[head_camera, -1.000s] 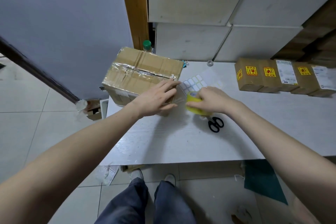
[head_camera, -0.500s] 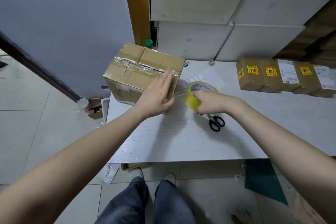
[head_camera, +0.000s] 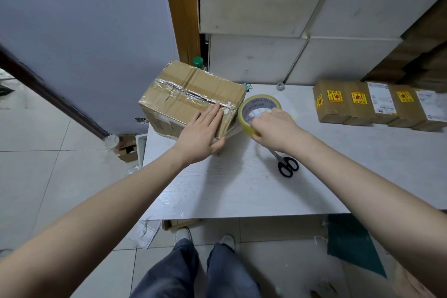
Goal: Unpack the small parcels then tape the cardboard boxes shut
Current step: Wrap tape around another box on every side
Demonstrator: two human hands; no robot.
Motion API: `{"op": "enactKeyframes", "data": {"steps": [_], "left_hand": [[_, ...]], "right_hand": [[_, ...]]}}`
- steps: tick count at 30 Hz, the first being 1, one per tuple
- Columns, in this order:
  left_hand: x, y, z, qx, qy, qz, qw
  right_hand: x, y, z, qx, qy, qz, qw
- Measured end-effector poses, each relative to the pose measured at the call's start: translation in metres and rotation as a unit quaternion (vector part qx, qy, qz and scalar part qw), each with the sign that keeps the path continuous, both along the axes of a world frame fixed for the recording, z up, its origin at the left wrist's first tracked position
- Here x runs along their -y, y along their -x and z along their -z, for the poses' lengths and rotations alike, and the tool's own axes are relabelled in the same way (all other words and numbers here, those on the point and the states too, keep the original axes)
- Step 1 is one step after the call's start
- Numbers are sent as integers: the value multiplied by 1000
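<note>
Cardboard box (head_camera: pixel 191 97) set on table (head_camera: pixel 242 189) at its far left corner, top seam already partly taped. Left hand (head_camera: pixel 200 133) laid flat on the near top edge, fingers straight, thumb hooked under the corner: presumably to steady the box and press the tape end down. Right hand (head_camera: pixel 273 126) curled round tape roll (head_camera: pixel 260 113), held just beside the box's right face, ready to draw. Strip between roll and box not clearly visible. Scissors (head_camera: pixel 285 164) kept near for cutting.
</note>
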State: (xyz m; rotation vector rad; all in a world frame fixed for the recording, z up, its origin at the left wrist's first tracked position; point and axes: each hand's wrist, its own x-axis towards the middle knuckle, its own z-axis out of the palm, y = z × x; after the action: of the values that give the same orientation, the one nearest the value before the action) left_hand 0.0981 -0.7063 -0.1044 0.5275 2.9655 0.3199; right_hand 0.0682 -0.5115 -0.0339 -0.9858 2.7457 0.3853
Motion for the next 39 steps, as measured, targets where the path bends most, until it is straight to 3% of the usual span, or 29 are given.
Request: {"op": "enactKeyframes", "data": {"steps": [5,11,16,22,33,36,39], "left_hand": [[10,-11,1,-6,-1,29,1000],[18,-13,-4,-2,-23,34,999],[10,-13,-2,-36,-24,6,999],[11,-11,2,-51,-10,18,998],[24,-9,-2,-51,-11,105,993],[31,-10,-5,-39,-22,127,991],[32,-10,-7,-30,-39,131,990]], "right_hand": [[-10,22,-5,-26,20,96,995],[-8,27,3,-70,6,65,995],[-19,25,8,153,140,117,971],[-25,19,14,204,82,131,967],[-17,15,3,44,66,76,994],[-21,21,6,-12,64,107,992],[-26,26,5,9,62,179,982]]}}
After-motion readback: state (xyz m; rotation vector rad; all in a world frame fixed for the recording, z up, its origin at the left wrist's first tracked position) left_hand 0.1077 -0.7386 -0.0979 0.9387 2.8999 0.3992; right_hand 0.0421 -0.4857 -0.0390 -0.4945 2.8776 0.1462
